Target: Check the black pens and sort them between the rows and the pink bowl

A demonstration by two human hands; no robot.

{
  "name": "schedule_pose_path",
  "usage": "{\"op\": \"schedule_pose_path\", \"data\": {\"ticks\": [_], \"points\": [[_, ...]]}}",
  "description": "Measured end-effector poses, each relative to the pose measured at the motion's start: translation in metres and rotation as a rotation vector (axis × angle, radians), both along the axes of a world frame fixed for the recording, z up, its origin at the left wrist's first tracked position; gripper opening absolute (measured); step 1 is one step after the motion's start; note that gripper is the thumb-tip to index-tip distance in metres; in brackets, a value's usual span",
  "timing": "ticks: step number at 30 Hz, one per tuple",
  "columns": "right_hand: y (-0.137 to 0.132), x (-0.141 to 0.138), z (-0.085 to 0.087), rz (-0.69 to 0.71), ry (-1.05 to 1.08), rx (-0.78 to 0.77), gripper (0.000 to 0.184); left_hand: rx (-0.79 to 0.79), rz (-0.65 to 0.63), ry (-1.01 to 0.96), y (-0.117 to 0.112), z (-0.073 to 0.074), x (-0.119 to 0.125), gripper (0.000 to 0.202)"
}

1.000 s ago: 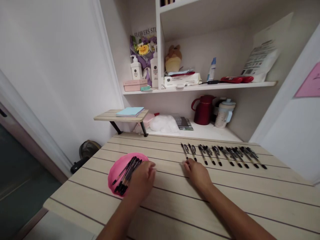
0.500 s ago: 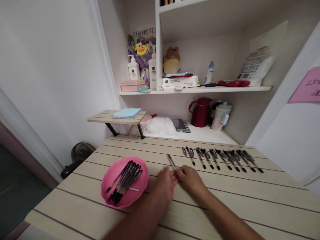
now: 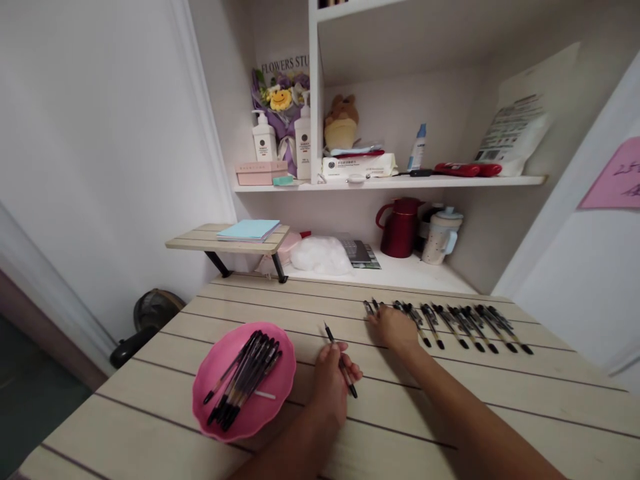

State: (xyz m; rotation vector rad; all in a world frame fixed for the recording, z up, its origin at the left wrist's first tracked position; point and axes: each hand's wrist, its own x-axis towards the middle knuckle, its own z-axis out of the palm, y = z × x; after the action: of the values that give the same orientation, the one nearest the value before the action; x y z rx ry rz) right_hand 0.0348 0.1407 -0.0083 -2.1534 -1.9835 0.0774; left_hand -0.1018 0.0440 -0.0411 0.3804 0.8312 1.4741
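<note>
My left hand [image 3: 333, 383] is closed around a black pen [image 3: 340, 360], holding it just above the wooden table [image 3: 450, 393] with its tip pointing away from me. A pink plate [image 3: 243, 380] to its left holds several black pens [image 3: 245, 377] and a thin white refill. My right hand [image 3: 393, 328] rests on the left end of a row of black pens [image 3: 460, 323] laid side by side; its fingers curl over the leftmost ones and what they grip is hidden.
Behind the table, white shelves hold a red jug [image 3: 401, 227], a lidded cup [image 3: 442, 235], pump bottles [image 3: 263, 137], a plush toy and a tissue pack. A small wooden riser [image 3: 225, 241] carries a blue notebook. A fan [image 3: 150, 313] stands on the floor at left.
My hands were together at the pen half a second ago. My right hand has moved right to the row's left end. My left hand keeps the pen, now unaided.
</note>
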Motion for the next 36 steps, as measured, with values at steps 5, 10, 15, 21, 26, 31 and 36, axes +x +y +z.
{"op": "schedule_pose_path", "data": {"ticks": [5,10,15,21,26,31,36], "points": [[0.01,-0.014,-0.002,-0.005,-0.031,-0.046,0.037,0.036,-0.013,-0.001,0.002,-0.004,-0.001,0.034],[0.005,-0.012,-0.003,-0.009,-0.031,-0.051,0.028,0.068,-0.026,0.032,0.001,-0.003,-0.001,0.034],[-0.018,0.008,-0.006,0.069,0.231,-0.023,0.015,0.083,-0.13,0.239,-0.004,0.0,0.0,0.036],[-0.052,0.03,-0.009,0.105,1.379,-0.112,0.022,0.165,-0.341,0.525,-0.016,0.009,0.005,0.036],[-0.068,0.029,0.003,0.131,1.744,-0.042,0.032,0.272,-0.402,0.68,-0.02,0.006,0.006,0.034],[-0.075,0.019,0.015,0.168,1.744,-0.001,0.032,0.321,-0.407,0.775,-0.018,-0.001,0.004,0.034],[-0.079,0.014,0.013,0.19,1.681,-0.025,0.031,0.317,-0.406,0.781,-0.017,-0.002,0.005,0.033]]}}
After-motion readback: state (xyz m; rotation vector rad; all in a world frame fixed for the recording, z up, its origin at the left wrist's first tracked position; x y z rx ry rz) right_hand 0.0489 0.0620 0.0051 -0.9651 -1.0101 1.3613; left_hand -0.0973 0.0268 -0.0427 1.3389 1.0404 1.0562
